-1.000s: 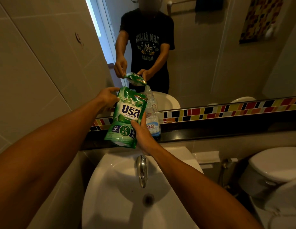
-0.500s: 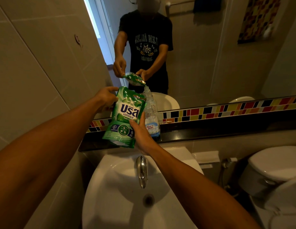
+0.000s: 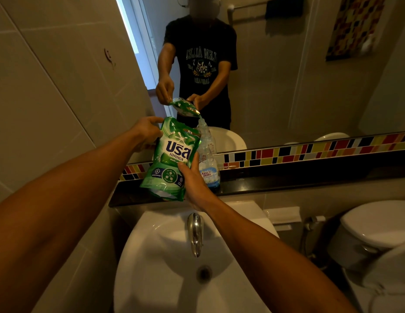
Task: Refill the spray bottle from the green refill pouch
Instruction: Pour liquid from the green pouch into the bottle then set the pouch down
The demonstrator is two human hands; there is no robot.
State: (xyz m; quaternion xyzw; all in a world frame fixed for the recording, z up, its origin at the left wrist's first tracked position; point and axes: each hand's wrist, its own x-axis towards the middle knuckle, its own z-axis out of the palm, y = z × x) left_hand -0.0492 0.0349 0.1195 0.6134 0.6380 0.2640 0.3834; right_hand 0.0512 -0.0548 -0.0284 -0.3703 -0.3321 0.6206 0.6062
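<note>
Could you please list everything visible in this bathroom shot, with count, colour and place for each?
refill pouch: one, green, tilted over the bottle, above the ledge
spray bottle: one, clear with a little blue liquid, standing on the ledge, nozzle off
ledge: one, black, behind the basin
basin: one, white, below the ledge
tap: one, chrome, at the basin's back rim
tile strip: one, multicoloured, under the mirror
mirror: one, on the wall, reflecting the person
toilet: one, white, lower right
left hand: one, grip on the pouch's top corner
right hand: one, grip on the pouch's lower side
</note>
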